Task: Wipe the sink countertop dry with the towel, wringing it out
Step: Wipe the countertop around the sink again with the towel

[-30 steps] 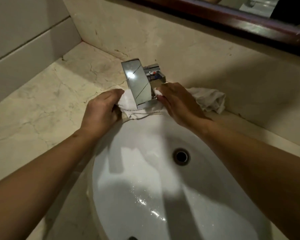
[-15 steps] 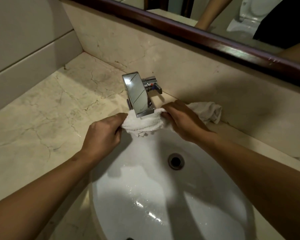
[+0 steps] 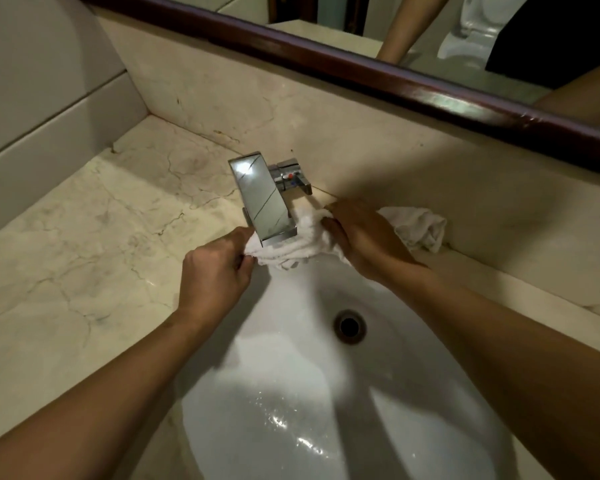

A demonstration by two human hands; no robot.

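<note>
Towel (image 3: 302,245) partly hidden under faucet (image 3: 264,199), both hands apparently gripping it

faucet (image 3: 264,199) overhangs the towel (image 3: 302,242); left countertop (image 3: 84,237) open.

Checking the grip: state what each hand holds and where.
Both hold the towel: left hand pinches its left end, right hand grips its middle.

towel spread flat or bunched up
Bunched up: the towel is gathered into a roll between both hands, under the tap, with a loose end trailing right.
</note>
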